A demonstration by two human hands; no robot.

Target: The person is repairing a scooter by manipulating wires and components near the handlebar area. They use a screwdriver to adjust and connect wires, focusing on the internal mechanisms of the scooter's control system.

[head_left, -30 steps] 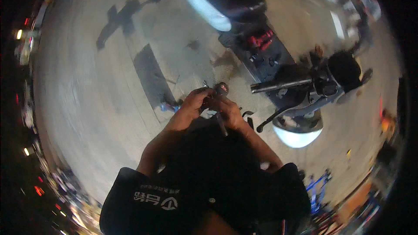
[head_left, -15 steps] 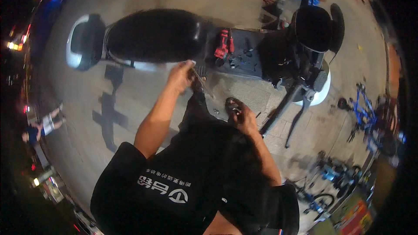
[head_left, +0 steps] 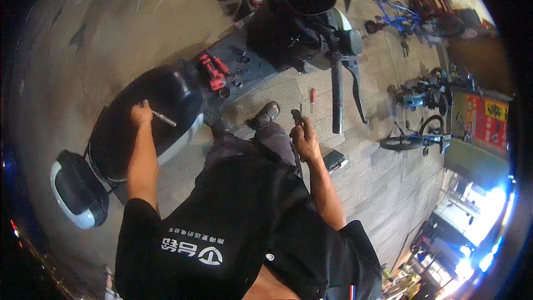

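My left hand is closed around a slim silver metal tool, which sticks out to the right above the black seat of an electric scooter. My right hand grips a small dark oblong object over the paving, right of my sandalled foot; its kind cannot be made out. On the scooter's footboard lies a red cordless power tool, with several small dark parts beside it.
A red-handled screwdriver lies on the paving, and a dark flat box is by my right forearm. The scooter's handlebar grip and brake lever jut toward me. Bicycles stand at the right.
My view has turned rightward, and the scooter now slants across it. My left hand has moved from beside the seat's edge to above the seat. The right hand stays low at my right.
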